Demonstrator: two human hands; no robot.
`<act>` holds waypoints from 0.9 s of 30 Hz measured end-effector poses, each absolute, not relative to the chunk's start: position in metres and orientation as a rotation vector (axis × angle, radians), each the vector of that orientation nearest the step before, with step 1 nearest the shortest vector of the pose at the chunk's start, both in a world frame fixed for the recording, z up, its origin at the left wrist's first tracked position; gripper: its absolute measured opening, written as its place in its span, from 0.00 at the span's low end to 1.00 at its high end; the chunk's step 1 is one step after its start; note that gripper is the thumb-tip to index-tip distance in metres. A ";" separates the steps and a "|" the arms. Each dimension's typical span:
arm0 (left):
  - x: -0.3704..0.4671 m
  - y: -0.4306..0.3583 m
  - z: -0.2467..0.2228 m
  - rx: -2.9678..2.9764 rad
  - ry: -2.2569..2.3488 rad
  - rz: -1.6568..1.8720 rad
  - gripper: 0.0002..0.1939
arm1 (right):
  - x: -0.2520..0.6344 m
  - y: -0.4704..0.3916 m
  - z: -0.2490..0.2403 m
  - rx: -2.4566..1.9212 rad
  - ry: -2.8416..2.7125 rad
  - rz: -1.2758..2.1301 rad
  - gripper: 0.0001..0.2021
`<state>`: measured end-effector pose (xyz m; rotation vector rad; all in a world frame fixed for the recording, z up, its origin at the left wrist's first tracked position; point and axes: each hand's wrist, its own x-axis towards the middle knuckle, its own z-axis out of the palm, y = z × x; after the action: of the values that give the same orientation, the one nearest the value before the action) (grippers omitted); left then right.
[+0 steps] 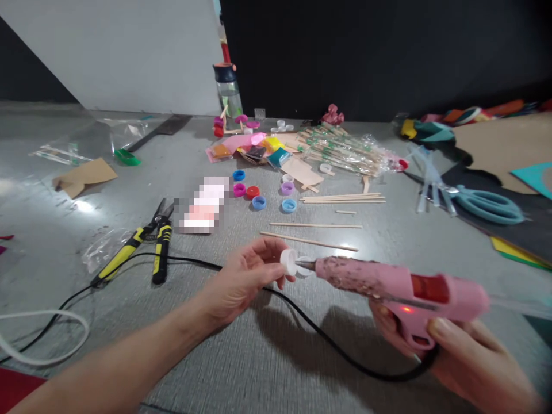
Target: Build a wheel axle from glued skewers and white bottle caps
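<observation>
Between the thumb and fingers of my left hand point(254, 273) is a white bottle cap point(288, 261), held up on its edge. My right hand point(457, 351) grips a pink hot glue gun point(388, 284) by its handle, with a red light glowing on its side. The gun's metal nozzle point(306, 265) points left and reaches the cap; whether it touches is hard to make out. A clear glue stick point(517, 306) pokes out of the gun's back end. Beyond my hands lie thin wooden sticks point(317, 225) and several coloured bottle caps point(259, 202).
Yellow-and-black pliers point(149, 241) lie open at left, near the gun's black cord point(297, 313). Blue-handled scissors point(487, 204) and clear glue sticks point(431, 181) are at right. Wrapped sticks point(340, 149) and a water bottle point(227, 92) are at the back.
</observation>
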<state>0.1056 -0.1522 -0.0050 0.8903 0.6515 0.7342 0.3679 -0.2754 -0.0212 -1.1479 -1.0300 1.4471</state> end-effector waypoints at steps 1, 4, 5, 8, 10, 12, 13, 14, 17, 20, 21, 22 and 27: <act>0.106 -0.153 -0.005 0.874 0.630 0.728 0.16 | 0.368 -0.277 -0.023 -1.150 -1.053 1.440 0.22; 0.107 -0.156 -0.005 0.838 0.592 0.719 0.16 | 0.370 -0.282 -0.028 -1.171 -1.093 1.433 0.23; 0.107 -0.156 -0.005 0.836 0.586 0.717 0.15 | 0.370 -0.283 -0.029 -1.175 -1.097 1.437 0.24; 0.109 -0.157 -0.005 0.841 0.575 0.708 0.14 | 0.371 -0.283 -0.028 -1.185 -1.087 1.432 0.24; 0.109 -0.157 -0.004 0.840 0.568 0.702 0.14 | 0.370 -0.283 -0.026 -1.200 -1.076 1.427 0.24; 0.109 -0.157 -0.004 0.840 0.559 0.698 0.14 | 0.370 -0.282 -0.025 -1.217 -1.076 1.438 0.23; 0.109 -0.157 -0.004 0.841 0.555 0.697 0.13 | 0.370 -0.282 -0.025 -1.222 -1.081 1.440 0.23; 0.109 -0.157 -0.004 0.844 0.550 0.696 0.13 | 0.371 -0.281 -0.025 -1.220 -1.091 1.437 0.24; 0.108 -0.157 -0.005 0.845 0.543 0.697 0.13 | 0.371 -0.282 -0.025 -1.195 -1.115 1.421 0.25; 0.108 -0.157 -0.006 0.843 0.539 0.698 0.13 | 0.373 -0.284 -0.027 -1.187 -1.110 1.429 0.24; 0.108 -0.157 -0.006 0.841 0.539 0.698 0.13 | 0.373 -0.284 -0.027 -1.188 -1.108 1.432 0.23; 0.109 -0.157 -0.006 0.842 0.539 0.695 0.13 | 0.374 -0.285 -0.028 -1.182 -1.113 1.436 0.23; 0.107 -0.157 -0.007 0.844 0.543 0.678 0.13 | 0.372 -0.282 -0.027 -1.131 -1.124 1.436 0.23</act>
<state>0.1074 -0.1568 -0.0066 0.8437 0.5426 0.6780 0.3723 -0.2824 -0.0275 -1.1311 -1.1236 1.4355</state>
